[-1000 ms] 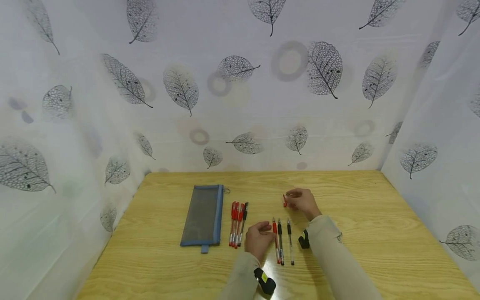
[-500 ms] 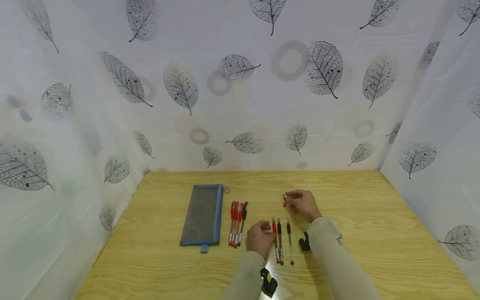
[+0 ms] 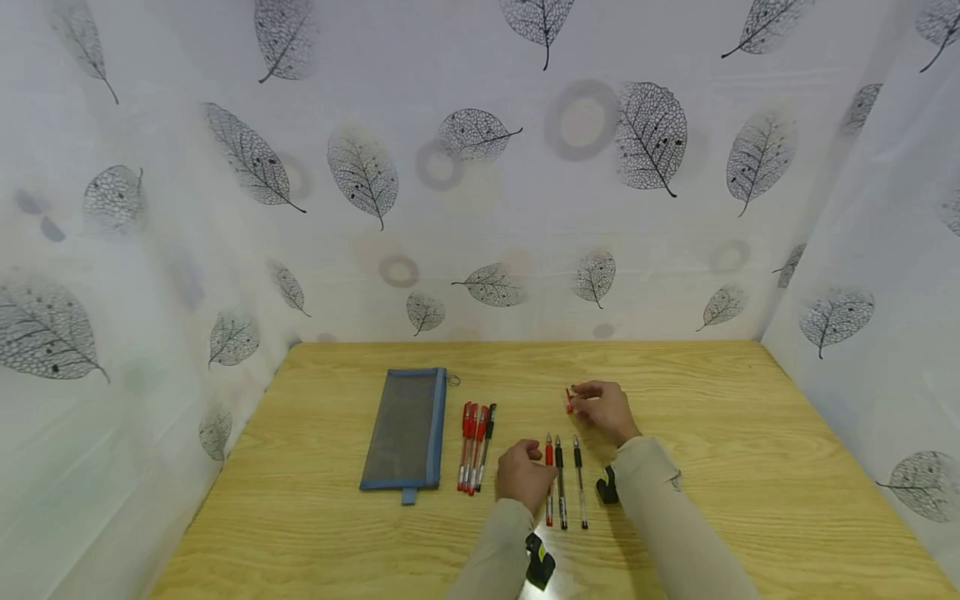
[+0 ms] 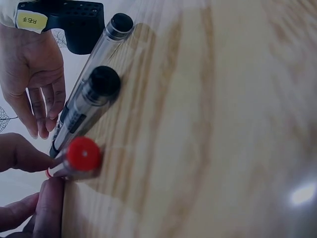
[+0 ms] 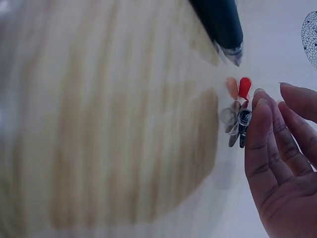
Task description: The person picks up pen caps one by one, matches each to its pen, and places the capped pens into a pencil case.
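Observation:
In the head view, my left hand (image 3: pixel 523 475) pinches an uncapped red gel pen (image 3: pixel 549 454) lying on the table; the left wrist view shows finger and thumb on either side of the pen near its red end plug (image 4: pixel 83 153). Just right of it lie two uncapped black gel pens, one closer (image 3: pixel 560 467) and one farther off (image 3: pixel 578 467). My right hand (image 3: pixel 609 410) rests farther back, fingers loosely bent, beside a red pen cap (image 5: pixel 245 88) and a black pen cap (image 5: pixel 244 119). Whether its fingertips touch the caps I cannot tell.
A blue-edged mesh zipper pouch (image 3: pixel 405 429) lies flat on the left of the wooden table (image 3: pixel 750 467). Several capped red pens (image 3: pixel 472 446) and a capped black pen (image 3: pixel 488 433) lie between pouch and left hand. Leaf-patterned curtains (image 3: pixel 480 217) enclose the table's back and sides.
My left hand has shifted slightly right, and the red pen's lower end has swung a little left, so it lies straighter. The right hand and caps stay nearly in place.

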Demonstrator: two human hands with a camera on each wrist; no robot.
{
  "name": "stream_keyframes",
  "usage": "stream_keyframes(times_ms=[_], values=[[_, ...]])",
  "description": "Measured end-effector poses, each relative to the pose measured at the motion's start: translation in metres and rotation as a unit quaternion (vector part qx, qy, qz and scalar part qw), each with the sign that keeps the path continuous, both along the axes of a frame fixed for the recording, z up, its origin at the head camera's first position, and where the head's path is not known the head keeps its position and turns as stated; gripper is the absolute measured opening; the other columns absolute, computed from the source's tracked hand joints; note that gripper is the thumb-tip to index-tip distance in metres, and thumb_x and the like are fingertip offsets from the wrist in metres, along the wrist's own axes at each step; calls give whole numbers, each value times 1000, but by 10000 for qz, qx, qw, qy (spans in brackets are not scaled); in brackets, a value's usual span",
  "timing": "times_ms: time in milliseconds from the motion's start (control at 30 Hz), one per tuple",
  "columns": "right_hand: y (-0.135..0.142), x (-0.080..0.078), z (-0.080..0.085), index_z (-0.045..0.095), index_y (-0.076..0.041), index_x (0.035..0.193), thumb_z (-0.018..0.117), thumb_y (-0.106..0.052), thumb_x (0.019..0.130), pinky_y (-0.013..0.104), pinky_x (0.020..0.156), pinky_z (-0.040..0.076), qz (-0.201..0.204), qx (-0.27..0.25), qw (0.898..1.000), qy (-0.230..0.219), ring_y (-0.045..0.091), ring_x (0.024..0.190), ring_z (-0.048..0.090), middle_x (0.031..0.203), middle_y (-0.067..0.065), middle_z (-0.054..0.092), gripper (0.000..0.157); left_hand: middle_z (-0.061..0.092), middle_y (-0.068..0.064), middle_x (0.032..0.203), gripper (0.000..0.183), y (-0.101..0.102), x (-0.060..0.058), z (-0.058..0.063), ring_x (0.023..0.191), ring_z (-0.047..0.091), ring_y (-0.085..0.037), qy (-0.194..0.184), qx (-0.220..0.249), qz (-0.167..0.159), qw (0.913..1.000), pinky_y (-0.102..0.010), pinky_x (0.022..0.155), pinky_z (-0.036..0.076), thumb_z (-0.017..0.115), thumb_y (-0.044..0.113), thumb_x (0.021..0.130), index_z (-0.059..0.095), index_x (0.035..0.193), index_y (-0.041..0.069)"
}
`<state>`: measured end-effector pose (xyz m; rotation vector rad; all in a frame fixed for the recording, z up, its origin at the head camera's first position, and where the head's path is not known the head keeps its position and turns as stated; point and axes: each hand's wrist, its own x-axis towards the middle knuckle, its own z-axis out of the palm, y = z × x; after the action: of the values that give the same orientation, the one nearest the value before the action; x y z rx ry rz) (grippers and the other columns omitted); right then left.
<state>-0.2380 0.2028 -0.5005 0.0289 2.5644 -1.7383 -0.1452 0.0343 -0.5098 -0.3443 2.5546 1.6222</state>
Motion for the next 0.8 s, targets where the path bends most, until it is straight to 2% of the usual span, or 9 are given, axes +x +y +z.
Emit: stream_keyframes(times_ms=[233,533,667,800], values=[[-1,3,1,61,12,117,64,1,89,33,59,55,29,165,9998,57,23,69,66,103,25,64,30,63,3,88,46,1,1,3,72,59,-10,8,-15,-63,10000,-34,65,53,83,11,71,66,113,4],[-1,4,1,61,12,116,65,0,89,33,57,55,12,19,10000,-25,24,68,66,106,26,64,30,63,2,89,47,3,-1,3,76,60,-13,10,-369,-71,9993,-37,69,53,83,11,70,66,113,5],[0,5,2,62,12,114,64,0,89,33,59,56,-51,113,9999,-25,24,68,66,101,25,65,28,64,1,93,49,4,1,4,80,61,-15,51,-450,-85,9989,-38,72,54,82,9,73,64,117,4],[1,7,3,63,13,113,63,1,90,35,60,56,-73,149,9999,-14,24,68,66,97,23,65,26,64,-1,94,50,5,3,7,76,61,-15,116,-656,-152,9977,-36,67,54,82,10,74,63,120,2]])
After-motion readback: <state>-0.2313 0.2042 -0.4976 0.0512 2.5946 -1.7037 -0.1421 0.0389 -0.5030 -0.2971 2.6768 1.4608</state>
